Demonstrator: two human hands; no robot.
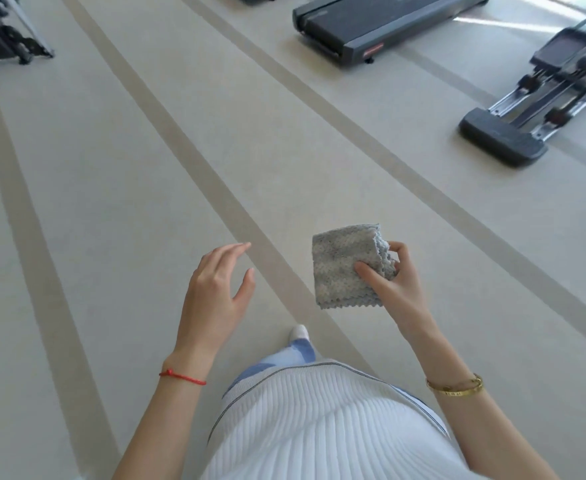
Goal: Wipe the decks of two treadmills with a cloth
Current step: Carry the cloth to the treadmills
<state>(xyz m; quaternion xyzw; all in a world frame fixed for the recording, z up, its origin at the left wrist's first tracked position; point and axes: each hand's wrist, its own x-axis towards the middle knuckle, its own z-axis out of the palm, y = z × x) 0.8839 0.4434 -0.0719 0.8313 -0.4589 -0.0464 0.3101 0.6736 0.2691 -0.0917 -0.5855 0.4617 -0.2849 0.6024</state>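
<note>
Pinching the folded grey cloth [345,266] at lower centre-right, my right hand [393,289] grips it between thumb and fingers; my left hand [215,292] hangs spread, holding nothing. One treadmill [371,24] sits top right.

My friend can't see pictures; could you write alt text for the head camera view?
A person's right hand holds a folded grey cloth above a beige striped floor, left hand open; a treadmill stands ahead.
</note>
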